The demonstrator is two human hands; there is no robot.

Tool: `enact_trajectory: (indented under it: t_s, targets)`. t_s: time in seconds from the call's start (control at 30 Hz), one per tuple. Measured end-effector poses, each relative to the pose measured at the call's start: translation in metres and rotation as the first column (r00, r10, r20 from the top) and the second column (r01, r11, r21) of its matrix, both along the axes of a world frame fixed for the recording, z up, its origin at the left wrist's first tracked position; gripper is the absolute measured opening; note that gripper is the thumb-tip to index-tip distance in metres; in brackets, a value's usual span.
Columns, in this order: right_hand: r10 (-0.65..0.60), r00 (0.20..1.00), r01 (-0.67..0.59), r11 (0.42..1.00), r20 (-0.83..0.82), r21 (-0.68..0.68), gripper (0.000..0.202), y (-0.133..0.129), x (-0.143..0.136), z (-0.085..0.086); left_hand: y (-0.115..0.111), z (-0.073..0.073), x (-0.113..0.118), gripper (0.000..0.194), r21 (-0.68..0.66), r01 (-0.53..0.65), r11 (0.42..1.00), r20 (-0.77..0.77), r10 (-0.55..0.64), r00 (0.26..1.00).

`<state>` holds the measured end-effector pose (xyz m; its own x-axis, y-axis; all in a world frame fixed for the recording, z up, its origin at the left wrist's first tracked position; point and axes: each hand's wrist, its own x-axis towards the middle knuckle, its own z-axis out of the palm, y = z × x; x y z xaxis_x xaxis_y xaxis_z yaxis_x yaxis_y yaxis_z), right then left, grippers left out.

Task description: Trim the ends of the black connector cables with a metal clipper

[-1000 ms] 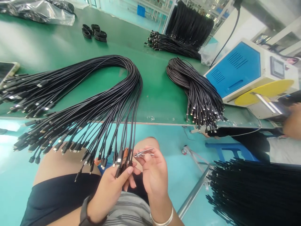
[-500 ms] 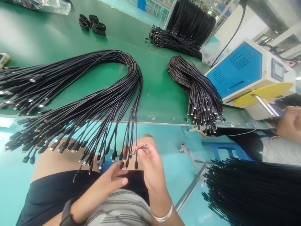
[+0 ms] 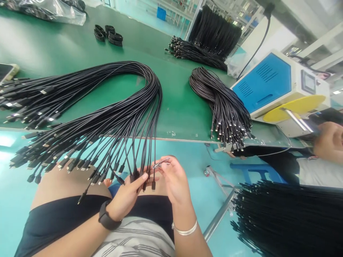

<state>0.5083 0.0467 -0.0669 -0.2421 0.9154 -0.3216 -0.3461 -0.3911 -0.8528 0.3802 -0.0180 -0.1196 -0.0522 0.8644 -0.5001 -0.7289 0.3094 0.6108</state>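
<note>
A large bundle of black cables point(image 3: 128, 98) curves over the green table, its connector ends hanging past the front edge above my lap. My left hand point(image 3: 128, 194), with a dark band on the wrist, is closed round several hanging cable ends, thumb on top. Just right of it, my right hand point(image 3: 174, 176) pinches a small silver nail clipper point(image 3: 160, 163) between thumb and fingers, close beside the rightmost hanging cables. Some fingertips are hidden behind the cables.
A second cable bundle point(image 3: 225, 103) lies to the right, near a blue and white machine point(image 3: 265, 82) with a yellow disc. Coiled cables point(image 3: 108, 34) and a plastic bag point(image 3: 69, 14) are at the back left. Many cables point(image 3: 289, 217) hang lower right. A person's arm point(image 3: 328, 142) shows at right.
My left hand has moved up and right and closed on the hanging cable ends. The right hand with the clipper has risen slightly. The view has shifted a little.
</note>
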Motion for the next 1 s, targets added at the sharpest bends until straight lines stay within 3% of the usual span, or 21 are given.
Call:
enact_trajectory:
  t_s: [0.1,0.23,0.27,0.37,0.4,0.47,0.57,0.67,0.8,1.0]
  targets:
    - [-0.01,1.0,0.011,1.0,-0.01,0.016,0.026,0.002,0.002,-0.004,-0.011,-0.004,-0.019,0.027,-0.093,-0.054,0.994,-0.075,0.047,0.996]
    - [0.001,1.0,-0.001,1.0,-0.018,-0.022,0.025,-0.001,0.002,-0.012,-0.046,-0.021,-0.047,0.029,-0.133,-0.176,0.975,-0.152,0.156,0.976]
    - [0.002,1.0,-0.003,0.999,-0.02,-0.033,0.026,-0.002,0.002,-0.014,-0.055,-0.026,-0.048,0.032,-0.166,-0.131,0.977,-0.196,0.097,0.976]
    - [-0.027,0.998,0.023,0.998,-0.052,-0.066,0.03,-0.004,-0.001,-0.017,-0.068,-0.032,-0.037,0.044,-0.262,0.217,0.94,-0.291,-0.291,0.911]
    - [-0.041,0.997,0.036,0.996,-0.064,-0.076,0.031,-0.004,-0.002,-0.017,-0.066,-0.03,-0.029,0.048,-0.238,0.262,0.935,-0.308,-0.329,0.893]
    - [-0.061,0.995,0.055,0.995,-0.084,-0.08,0.032,-0.006,-0.003,-0.016,-0.054,-0.02,-0.012,0.055,-0.161,0.253,0.954,-0.344,-0.294,0.892]
    - [-0.047,0.995,0.039,0.996,-0.091,-0.086,0.029,-0.008,-0.004,-0.011,-0.029,0.001,0.012,0.051,-0.078,0.222,0.972,-0.354,-0.235,0.905]
    - [-0.028,0.996,0.022,0.997,-0.079,-0.075,0.023,-0.01,0.0,-0.001,-0.018,0.02,0.026,0.05,-0.027,0.226,0.974,-0.363,-0.22,0.905]
    - [-0.109,0.992,0.11,0.994,-0.058,0.024,0.021,-0.018,0.009,0.015,-0.024,0.04,0.024,0.043,-0.01,0.163,0.987,-0.44,-0.15,0.885]
    - [-0.094,0.987,0.091,0.995,-0.129,-0.027,0.027,-0.039,0.006,0.031,-0.024,0.065,0.009,0.032,0.022,0.125,0.992,-0.573,-0.09,0.815]
